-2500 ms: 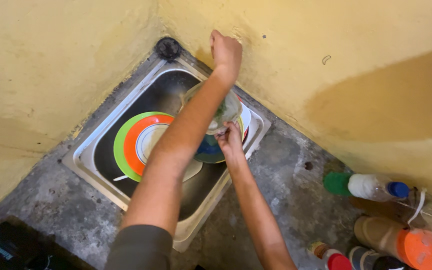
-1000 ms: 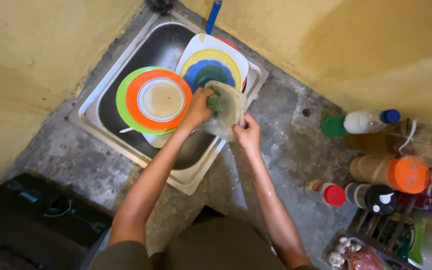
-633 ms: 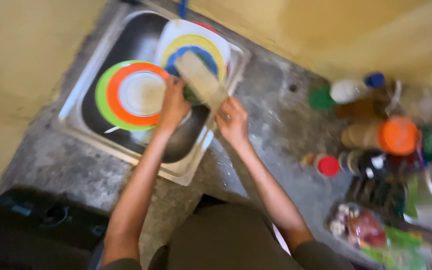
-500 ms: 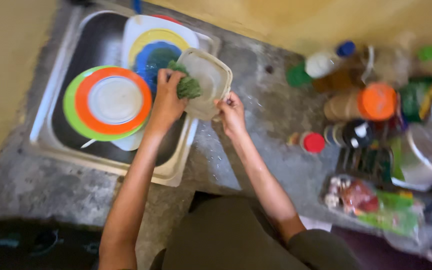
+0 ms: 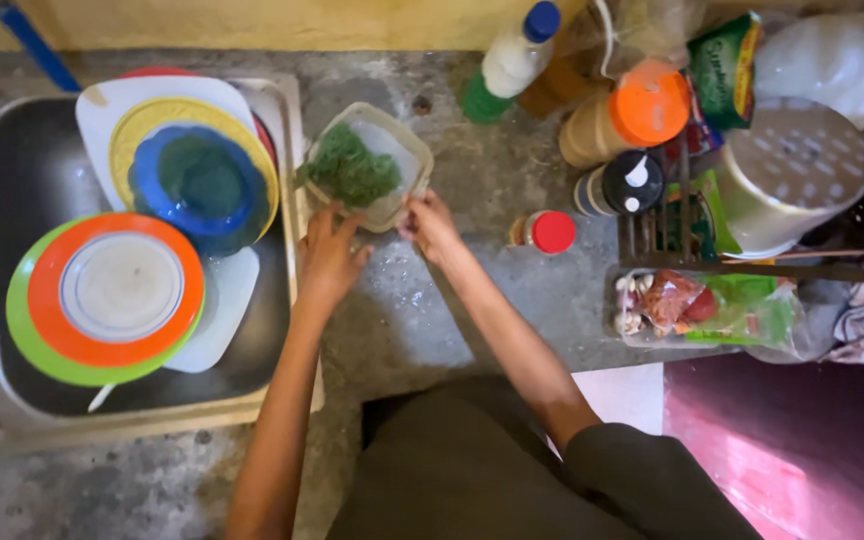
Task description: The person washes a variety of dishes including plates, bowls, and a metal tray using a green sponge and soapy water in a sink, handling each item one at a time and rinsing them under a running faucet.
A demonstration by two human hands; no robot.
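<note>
A clear square plastic container (image 5: 399, 143) rests on the grey concrete counter (image 5: 452, 300) just right of the sink. A green scouring pad (image 5: 352, 170) lies inside it. My right hand (image 5: 432, 225) pinches the container's near rim. My left hand (image 5: 330, 255) is beside it with fingers spread, its fingertips at the container's near left corner and nothing in its grasp.
The steel sink (image 5: 12, 180) at left holds stacked plates: an orange and green stack (image 5: 102, 345) and a blue bowl (image 5: 197, 180) on yellow and white plates. Bottles and jars (image 5: 612, 120), a red-lidded jar (image 5: 550, 232), a rack and food bags (image 5: 712, 305) crowd the right.
The container has come out from over the sink and now sits on the counter with the pad left inside it. My left hand has let go of the pad.
</note>
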